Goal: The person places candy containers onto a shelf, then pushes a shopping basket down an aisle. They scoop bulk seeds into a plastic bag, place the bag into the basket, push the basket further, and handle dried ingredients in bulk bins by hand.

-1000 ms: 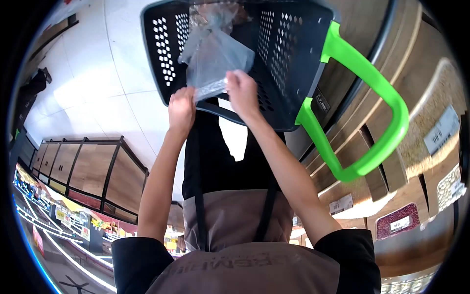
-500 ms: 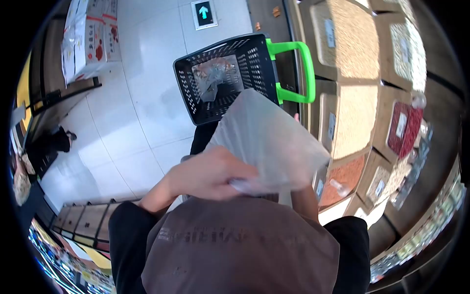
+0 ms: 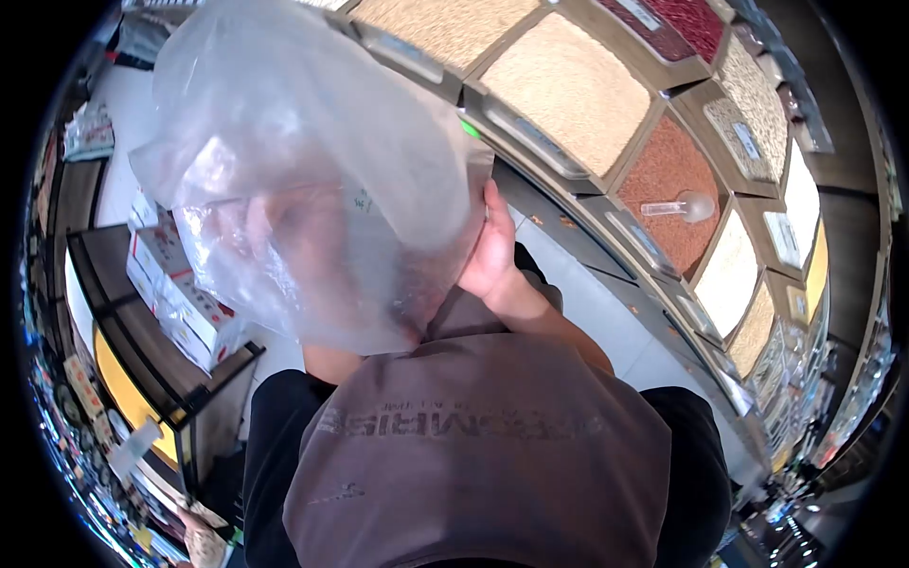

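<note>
A large translucent plastic bag (image 3: 312,180) is spread wide in front of my chest, at the upper left of the view. My right hand (image 3: 490,248) grips the bag's right side, its fingers partly behind the plastic. My left hand (image 3: 284,227) shows only as a blurred shape through the plastic and appears to be inside or behind the bag; its fingers cannot be made out. A small green piece (image 3: 470,128) peeks out beside the bag's right edge.
Grain bins line the right: pale grain (image 3: 568,90), reddish grain (image 3: 663,175) with a clear scoop (image 3: 684,206) on it, and dark red beans (image 3: 677,24). White boxes (image 3: 180,284) and a dark-framed shelf (image 3: 123,303) stand left. Part of another person's arm (image 3: 204,540) shows lower left.
The view has turned toward the grain bins. The bag, flat before, is now opened out and larger in view. The basket has passed almost wholly out of sight.
</note>
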Tool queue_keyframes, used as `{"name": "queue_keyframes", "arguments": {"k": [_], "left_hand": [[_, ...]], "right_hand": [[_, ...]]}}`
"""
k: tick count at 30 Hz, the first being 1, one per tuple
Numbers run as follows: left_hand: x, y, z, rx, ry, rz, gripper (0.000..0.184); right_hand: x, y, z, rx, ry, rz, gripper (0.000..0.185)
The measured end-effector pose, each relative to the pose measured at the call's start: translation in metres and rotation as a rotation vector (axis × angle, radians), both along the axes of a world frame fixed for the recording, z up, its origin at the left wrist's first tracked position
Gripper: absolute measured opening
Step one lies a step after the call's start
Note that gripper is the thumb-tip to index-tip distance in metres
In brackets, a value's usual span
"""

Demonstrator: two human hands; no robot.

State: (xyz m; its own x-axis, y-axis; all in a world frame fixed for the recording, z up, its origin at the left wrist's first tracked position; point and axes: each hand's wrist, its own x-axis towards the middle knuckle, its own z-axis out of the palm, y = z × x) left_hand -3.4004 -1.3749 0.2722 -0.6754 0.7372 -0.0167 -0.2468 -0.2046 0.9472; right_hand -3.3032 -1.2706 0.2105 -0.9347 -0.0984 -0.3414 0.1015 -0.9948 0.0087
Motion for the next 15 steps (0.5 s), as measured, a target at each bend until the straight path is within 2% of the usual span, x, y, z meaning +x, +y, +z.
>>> {"name": "queue_keyframes", "arguments": {"k": [2,3,5,7,9,11,13,14,15], "left_hand": [[-0.003,0.021,0.004,0.011,-0.010,0.007,0.024],[-0.005,0.029,0.006,0.013,-0.010,0.015,0.024],[-0.007,0.049,0.008,0.008,-0.013,0.020,0.024],[-0.013,0.069,0.011,0.022,-0.012,0.022,0.024],[-0.019,0.087,0.016,0.029,0.001,0.021,0.024],[-0.022,0.100,0.022,0.032,0.010,0.026,0.023],[-0.025,0.109,0.031,0.037,0.019,0.021,0.023],[-0.027,0.113,0.036,0.038,0.026,0.020,0.023],[-0.029,0.117,0.039,0.039,0.030,0.014,0.023]], "right_hand": [[-0.001,0.026,-0.005,-0.042,0.063,-0.028,0.068],[0.001,0.041,-0.004,-0.026,0.217,-0.031,0.067],[0.013,0.065,0.019,0.251,0.175,-0.042,0.065],[0.024,0.098,0.036,0.950,-0.030,-0.053,0.072],[0.014,0.145,0.009,1.308,0.048,-0.083,0.083],[0.005,0.187,0.018,1.302,-0.049,-0.114,0.087],[-0.003,0.228,0.034,1.687,0.129,-0.223,0.095],[-0.004,0.240,0.040,1.682,0.112,-0.241,0.095],[-0.005,0.248,0.044,1.502,0.092,-0.274,0.096]]}}
